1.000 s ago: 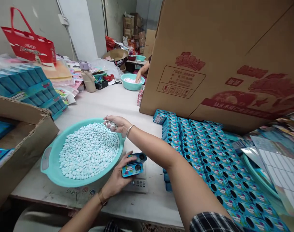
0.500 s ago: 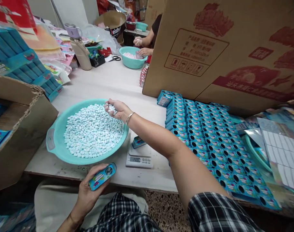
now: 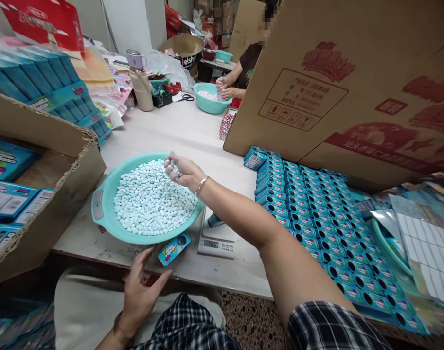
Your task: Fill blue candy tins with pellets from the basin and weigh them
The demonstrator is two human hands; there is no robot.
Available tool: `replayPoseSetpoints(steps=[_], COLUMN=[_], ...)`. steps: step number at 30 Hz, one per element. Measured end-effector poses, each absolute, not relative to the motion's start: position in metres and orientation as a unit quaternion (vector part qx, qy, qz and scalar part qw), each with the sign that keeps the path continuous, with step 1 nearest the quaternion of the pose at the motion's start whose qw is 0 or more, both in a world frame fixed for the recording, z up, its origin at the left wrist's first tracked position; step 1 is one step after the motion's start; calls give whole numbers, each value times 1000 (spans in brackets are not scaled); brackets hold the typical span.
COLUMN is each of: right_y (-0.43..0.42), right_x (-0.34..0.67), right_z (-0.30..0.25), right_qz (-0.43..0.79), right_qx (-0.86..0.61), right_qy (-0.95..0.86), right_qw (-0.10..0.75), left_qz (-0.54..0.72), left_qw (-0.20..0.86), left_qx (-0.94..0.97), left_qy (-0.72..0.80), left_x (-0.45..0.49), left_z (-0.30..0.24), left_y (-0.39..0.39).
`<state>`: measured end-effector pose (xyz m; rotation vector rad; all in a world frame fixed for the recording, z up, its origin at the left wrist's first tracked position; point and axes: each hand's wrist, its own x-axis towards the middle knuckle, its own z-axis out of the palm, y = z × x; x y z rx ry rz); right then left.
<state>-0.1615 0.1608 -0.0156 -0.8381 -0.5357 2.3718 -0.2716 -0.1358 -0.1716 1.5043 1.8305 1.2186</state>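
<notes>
My right hand is cupped, palm up, around several pale blue candies over the far right part of a turquoise basin. Many more pale blue and white candies fill the basin. My left hand has its thumb and fingers apart, holding nothing. Just beyond its fingertips a small blue candy box lies at the table's near edge, against the basin. To the right of the basin sits a white digital scale with another blue box on it, partly hidden by my right forearm.
Rows of blue boxes stand on the right before a large cardboard carton. An open carton is at the left. Across the white table, another person's hands work over a second turquoise basin.
My left hand has let go of the candy box, now on the table edge, and its fingers have spread. The right hand still holds candies over the basin. The camera view has shifted slightly.
</notes>
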Motion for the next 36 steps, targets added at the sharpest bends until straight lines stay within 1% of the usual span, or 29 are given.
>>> replayPoseSetpoints(steps=[3, 5, 7, 9, 11, 13, 18, 24, 27, 32, 36], right_y=[152, 137, 118, 99, 83, 73, 64, 61, 60, 55, 50], right_x=[-114, -74, -35, -6, 11, 18, 21, 24, 17, -1, -9], right_z=[12, 23, 23, 12, -5, -21, -48, -58, -54, -46, -45], right_qz=[888, 866, 830, 791, 761, 739, 714, 710, 681, 589, 559], right_qx=[-251, -227, -216, -213, -219, -224, -218, -223, -268, -350, -367], right_qy=[-187, -177, -151, -110, -76, -60, -48, 0, -34, -138, -185], right_qw=[336, 409, 492, 563, 606, 633, 663, 667, 681, 715, 720], left_qz=[451, 444, 418, 386, 338, 290, 213, 226, 241, 247, 250], left_qw=[148, 126, 142, 190, 240, 269, 300, 323, 331, 333, 337], left_qx=[622, 668, 697, 717, 750, 779, 802, 785, 781, 777, 776], left_qy=[623, 584, 565, 549, 516, 487, 472, 478, 472, 474, 471], left_x=[-287, -284, -268, -243, -213, -184, -135, -123, -121, -121, -123], left_z=[-140, -108, -75, -49, -33, -29, -47, -60, -62, -65, -65], left_y=[-149, -140, -116, -81, -42, -7, 37, 44, 45, 44, 43])
